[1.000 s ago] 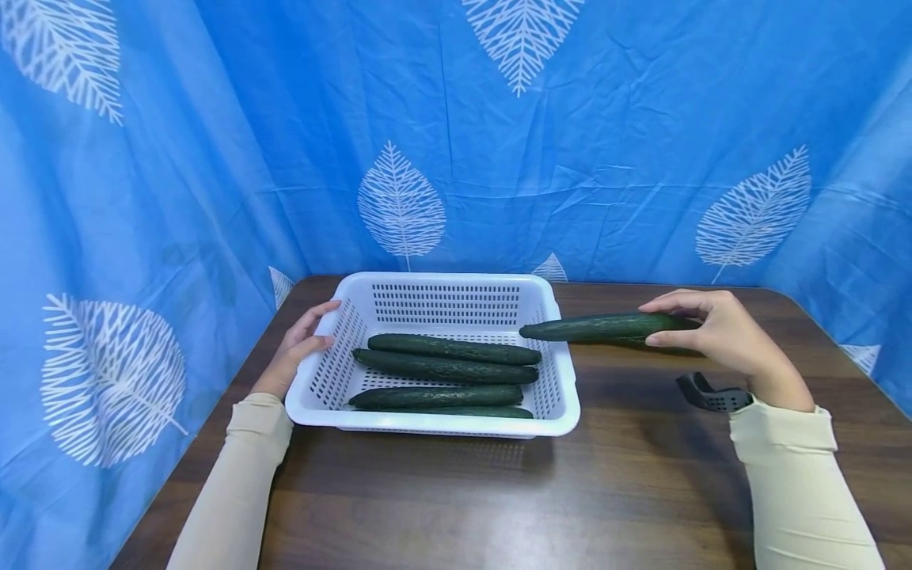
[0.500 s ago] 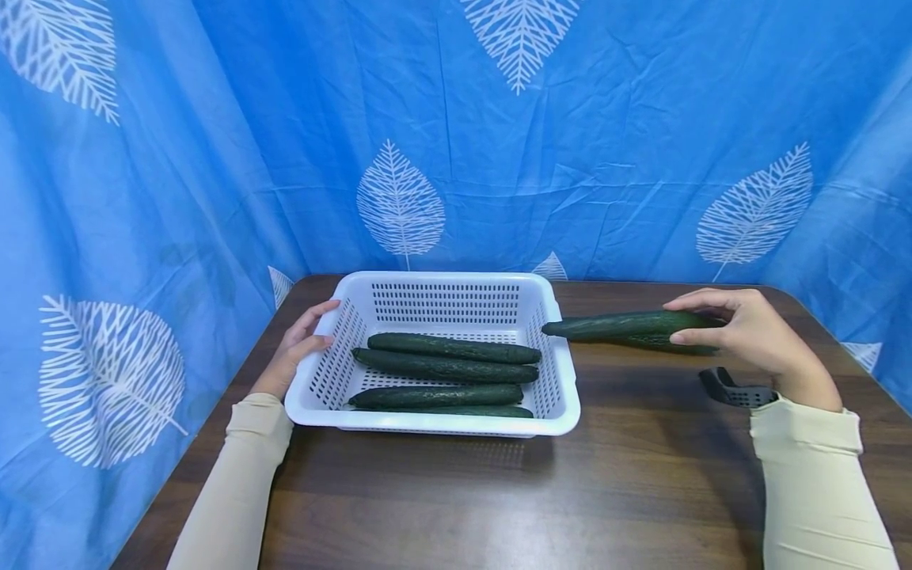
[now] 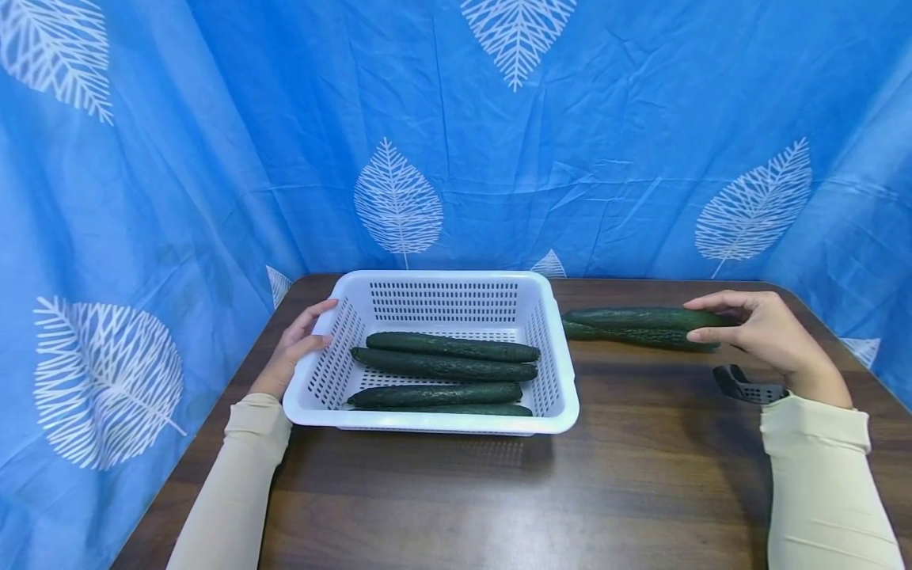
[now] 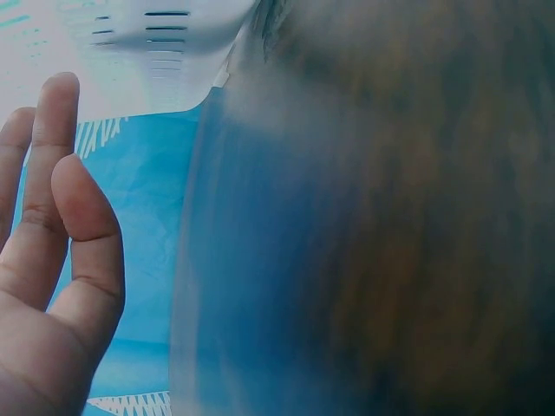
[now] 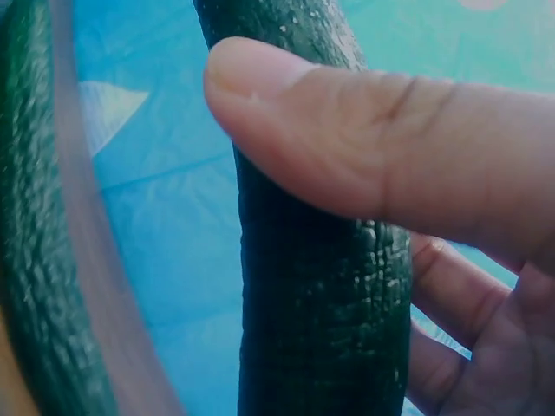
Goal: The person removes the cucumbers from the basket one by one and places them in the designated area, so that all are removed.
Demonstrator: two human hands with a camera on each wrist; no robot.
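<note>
A white slotted basket stands on the brown table and holds several dark green cucumbers lying lengthwise. My left hand rests against the basket's left wall with fingers nearly straight; the left wrist view shows those fingers below the basket. To the right of the basket, my right hand grips one end of a cucumber held level, just above a second cucumber lying on the table. In the right wrist view my thumb presses on the held cucumber, with the other cucumber at the left.
A blue curtain with white leaf prints closes off the back and both sides of the table. A black wrist strap sticks out at my right wrist. Bare wood lies in front of the basket.
My right hand has carried its cucumber rightward, from over the basket's right rim down to beside the cucumber on the table. The left hand and basket have stayed put.
</note>
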